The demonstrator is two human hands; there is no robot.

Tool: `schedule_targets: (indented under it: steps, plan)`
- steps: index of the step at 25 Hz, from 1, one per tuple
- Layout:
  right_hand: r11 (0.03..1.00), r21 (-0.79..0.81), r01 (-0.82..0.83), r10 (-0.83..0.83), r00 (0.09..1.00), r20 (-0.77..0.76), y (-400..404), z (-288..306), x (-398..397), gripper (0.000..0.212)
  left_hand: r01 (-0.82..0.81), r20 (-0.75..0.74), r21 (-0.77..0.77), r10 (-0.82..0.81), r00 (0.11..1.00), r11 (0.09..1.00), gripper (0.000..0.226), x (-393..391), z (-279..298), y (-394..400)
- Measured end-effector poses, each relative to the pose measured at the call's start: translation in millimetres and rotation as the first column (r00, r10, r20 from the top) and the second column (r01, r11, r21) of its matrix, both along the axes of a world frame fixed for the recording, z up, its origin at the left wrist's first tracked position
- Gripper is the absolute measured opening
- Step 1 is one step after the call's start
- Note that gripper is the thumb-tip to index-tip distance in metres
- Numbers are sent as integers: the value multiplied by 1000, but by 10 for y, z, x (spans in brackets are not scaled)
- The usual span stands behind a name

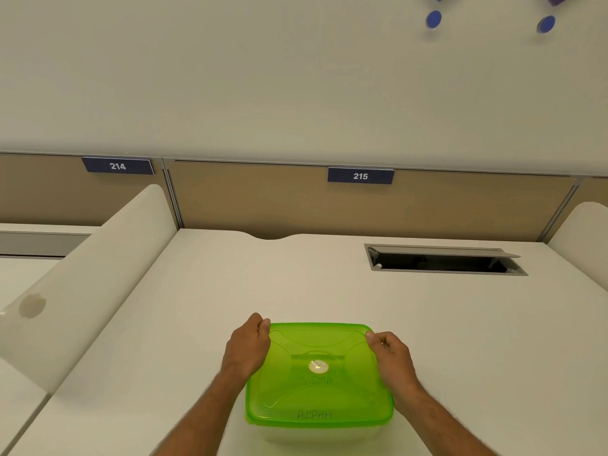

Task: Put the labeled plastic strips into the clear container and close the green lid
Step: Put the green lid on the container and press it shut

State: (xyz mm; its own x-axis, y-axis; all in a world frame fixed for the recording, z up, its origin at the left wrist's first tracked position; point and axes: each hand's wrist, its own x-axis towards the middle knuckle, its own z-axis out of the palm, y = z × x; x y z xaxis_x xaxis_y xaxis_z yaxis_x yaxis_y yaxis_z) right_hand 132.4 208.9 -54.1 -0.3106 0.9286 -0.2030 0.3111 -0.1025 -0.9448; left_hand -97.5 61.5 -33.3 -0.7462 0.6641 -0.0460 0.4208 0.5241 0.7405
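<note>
A translucent green lid (319, 376) lies flat on top of the clear container (316, 436) near the front edge of the white desk. Through the lid I read faint writing, "SIGMA" and "ALPHA", from strips inside; the strips themselves are hard to make out. A small round white sticker sits at the lid's middle. My left hand (248, 347) grips the lid's far left corner with fingers curled over the rim. My right hand (391, 357) grips the far right corner the same way.
The white desk (329, 284) has an open grey cable slot (444, 260) at the back right. White side dividers (92, 274) stand at left and right. A tan back panel carries number plates 214 and 215 (360, 176).
</note>
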Motion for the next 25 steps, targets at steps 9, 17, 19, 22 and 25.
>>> schedule_targets:
  steps: [9, 17, 19, 22, 25]
  plan:
    - [998, 56, -9, -6, 963, 270, 162, 160, -159, 40, -7, -62, -11, 7, 998, 1000, 29, 10, -4, 4]
    - [988, -44, -147, 145, 801, 582, 482, 245, -475, 36, 0, -104, -24, -3, 995, 1000, 28, 1, -32, 19]
    - [990, -41, -134, 132, 792, 596, 484, 225, -505, 38, 0, -109, -28, -3, 994, 1000, 28, 0, -37, 25]
    - [993, -9, -116, 99, 801, 590, 487, 184, -518, 50, 1, -127, -33, -5, 992, 999, 29, -23, -41, 37]
    - [992, 13, -129, 98, 812, 575, 491, 161, -512, 51, 5, -138, -70, -15, 990, 998, 29, -33, -33, 41]
